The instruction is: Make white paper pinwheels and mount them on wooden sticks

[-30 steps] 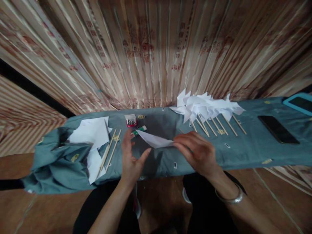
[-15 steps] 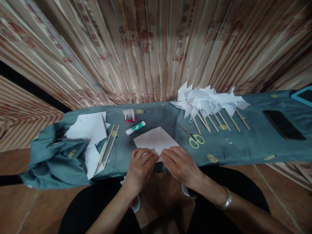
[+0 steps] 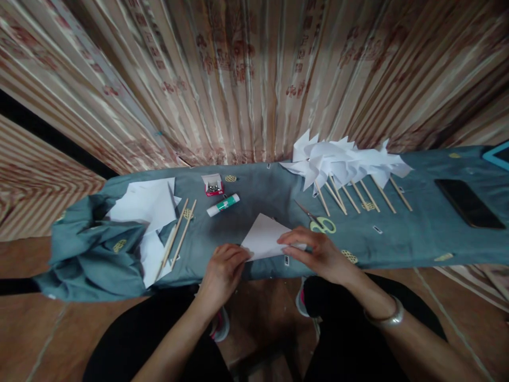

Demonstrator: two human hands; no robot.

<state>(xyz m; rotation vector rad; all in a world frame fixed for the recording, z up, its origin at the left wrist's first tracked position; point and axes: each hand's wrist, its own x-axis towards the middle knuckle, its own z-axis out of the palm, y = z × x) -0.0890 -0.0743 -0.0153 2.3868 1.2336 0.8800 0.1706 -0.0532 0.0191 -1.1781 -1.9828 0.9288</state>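
A white sheet of paper [image 3: 263, 237], now a triangle with its tip pointing away from me, lies at the table's near edge. My left hand [image 3: 227, 265] pinches its left corner. On the right side, my right hand [image 3: 314, 249] holds the paper between thumb and fingers. Green-handled scissors [image 3: 323, 225] lie just beyond my right hand, blades pointing away to the left. A green and white glue stick [image 3: 223, 205] rests beyond the paper to the left, with an open red box of small metal pins [image 3: 213, 185] behind it.
Several white paper pinwheels [image 3: 345, 162] on wooden sticks lie at the back right. A dark phone [image 3: 469, 203] is farther right. At left are white paper sheets [image 3: 149, 204], wooden sticks [image 3: 183, 233] and bunched cloth [image 3: 93, 249]. A curtain [image 3: 246, 79] hangs behind the table.
The paper has gone from a wider, four-sided outline to a triangle. My hands have moved apart, the right one shifting rightward along the paper. The view has shifted slightly.
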